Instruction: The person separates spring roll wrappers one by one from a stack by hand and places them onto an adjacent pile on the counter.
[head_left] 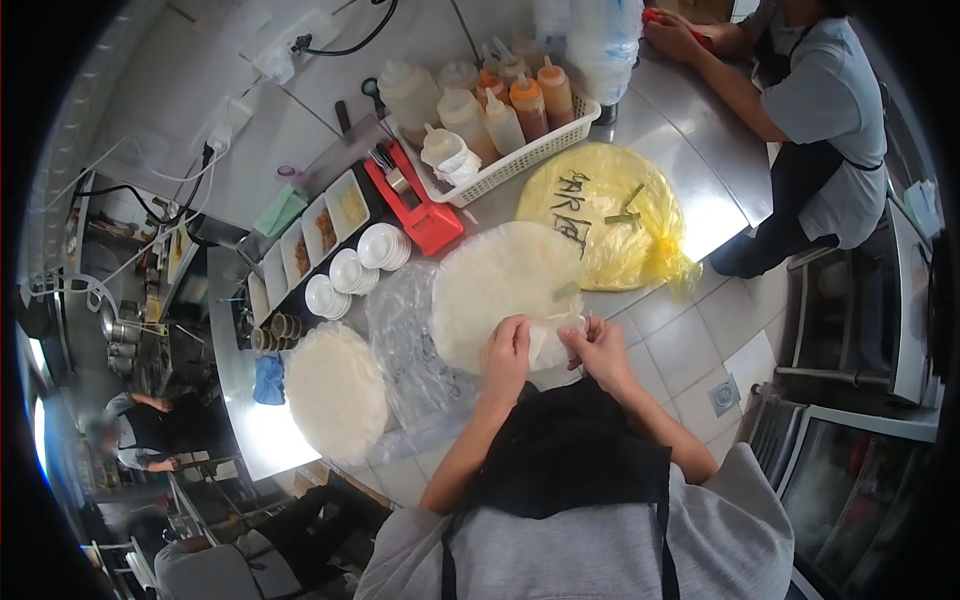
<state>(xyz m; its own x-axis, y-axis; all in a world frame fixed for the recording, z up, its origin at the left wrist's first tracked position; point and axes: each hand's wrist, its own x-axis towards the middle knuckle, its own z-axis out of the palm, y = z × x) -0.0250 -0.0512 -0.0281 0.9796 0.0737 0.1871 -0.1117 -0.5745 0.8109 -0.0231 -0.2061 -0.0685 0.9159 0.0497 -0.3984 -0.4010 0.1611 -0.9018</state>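
A large round stack of thin, pale dough sheets [500,275] lies at the table's near edge, in front of my body. My left hand [508,350] is closed on the near edge of a thin dough sheet [546,346], which is lifted and folded between my hands. Pinched fingers of my right hand [603,352] hold the same sheet a little to the right. How many layers are between the fingers I cannot tell. Just beyond, a yellow plastic bag [600,200] with black writing partly touches the stack. To the left is a second round stack of pale sheets [335,390].
Clear plastic wrap [410,340] lies between the stacks. Behind stand small white dishes [382,246], a red holder [420,215], food trays [320,232] and a white basket [530,152] of squeeze bottles. A blue cloth [268,380] is at left. A co-worker [825,110] stands at the right.
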